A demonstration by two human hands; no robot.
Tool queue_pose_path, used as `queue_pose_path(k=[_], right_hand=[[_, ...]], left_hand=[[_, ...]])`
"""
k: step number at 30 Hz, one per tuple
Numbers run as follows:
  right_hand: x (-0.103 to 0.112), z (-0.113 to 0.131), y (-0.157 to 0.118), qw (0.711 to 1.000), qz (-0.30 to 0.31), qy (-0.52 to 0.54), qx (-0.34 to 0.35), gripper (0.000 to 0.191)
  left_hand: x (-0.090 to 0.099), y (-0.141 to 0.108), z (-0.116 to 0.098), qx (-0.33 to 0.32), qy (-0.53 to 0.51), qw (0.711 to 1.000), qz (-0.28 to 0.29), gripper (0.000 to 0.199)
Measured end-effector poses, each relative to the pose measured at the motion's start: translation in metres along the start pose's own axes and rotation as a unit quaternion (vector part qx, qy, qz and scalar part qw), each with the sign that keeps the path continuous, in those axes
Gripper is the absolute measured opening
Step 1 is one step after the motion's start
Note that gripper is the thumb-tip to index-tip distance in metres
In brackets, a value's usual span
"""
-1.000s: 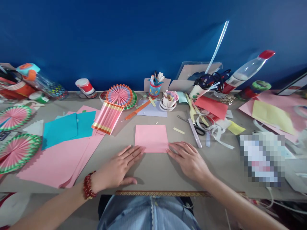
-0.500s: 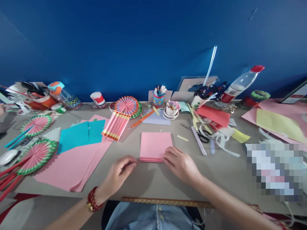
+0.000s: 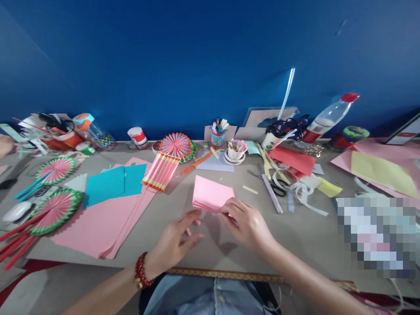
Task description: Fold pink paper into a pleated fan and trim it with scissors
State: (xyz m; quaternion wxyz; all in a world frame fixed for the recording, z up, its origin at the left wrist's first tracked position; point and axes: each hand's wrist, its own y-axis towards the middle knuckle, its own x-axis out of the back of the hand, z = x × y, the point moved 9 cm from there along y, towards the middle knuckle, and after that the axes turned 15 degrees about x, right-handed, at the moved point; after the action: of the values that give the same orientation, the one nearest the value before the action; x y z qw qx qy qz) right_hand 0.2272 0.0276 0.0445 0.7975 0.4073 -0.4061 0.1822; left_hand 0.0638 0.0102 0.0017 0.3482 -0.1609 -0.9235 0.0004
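A folded piece of pink paper [image 3: 212, 192] is lifted off the desk at its near edge and tilted. My right hand [image 3: 247, 221] pinches its near right corner between thumb and fingers. Just below the paper's left end, my left hand [image 3: 179, 238] has its thumb and fingers apart and holds nothing. It wears a red bead bracelet [image 3: 141, 270]. Larger pink sheets [image 3: 98, 232] lie to the left with turquoise paper [image 3: 105, 186] on top. A pleated pink paper strip [image 3: 160, 173] rests beyond my left hand.
Pleated paper fans [image 3: 57, 212] lie at far left. Scissors [image 3: 278, 189], white ribbon [image 3: 305, 197] and a lilac strip [image 3: 271, 194] are on the right. A bottle [image 3: 328, 118], a blue pen pot [image 3: 217, 138] and a small white cup [image 3: 236, 149] stand along the wall. Another person's hand [image 3: 5, 146] shows at far left.
The pink paper has been raised and tilted by my right hand. My left hand has moved right and opened, its fingers now apart.
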Motion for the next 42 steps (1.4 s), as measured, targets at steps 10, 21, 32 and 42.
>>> queue_pose_path(k=[10, 21, 32, 42], right_hand=[[-0.008, 0.025, 0.012, 0.996, -0.037, 0.065, 0.043, 0.016], [0.03, 0.034, 0.009, 0.974, -0.049, -0.188, 0.12, 0.018], [-0.006, 0.006, -0.021, 0.986, 0.029, -0.124, 0.103, 0.019], [-0.021, -0.009, -0.034, 0.987, 0.086, -0.091, 0.098, 0.024]], left_hand=[[0.02, 0.007, -0.066, -0.22, 0.069, 0.964, -0.133, 0.041], [0.006, 0.018, -0.064, -0.279, 0.332, 0.886, -0.162, 0.022], [-0.005, 0.015, -0.027, -0.266, 0.373, 0.877, -0.141, 0.021], [-0.006, 0.014, -0.006, -0.192, 0.341, 0.915, -0.094, 0.018]])
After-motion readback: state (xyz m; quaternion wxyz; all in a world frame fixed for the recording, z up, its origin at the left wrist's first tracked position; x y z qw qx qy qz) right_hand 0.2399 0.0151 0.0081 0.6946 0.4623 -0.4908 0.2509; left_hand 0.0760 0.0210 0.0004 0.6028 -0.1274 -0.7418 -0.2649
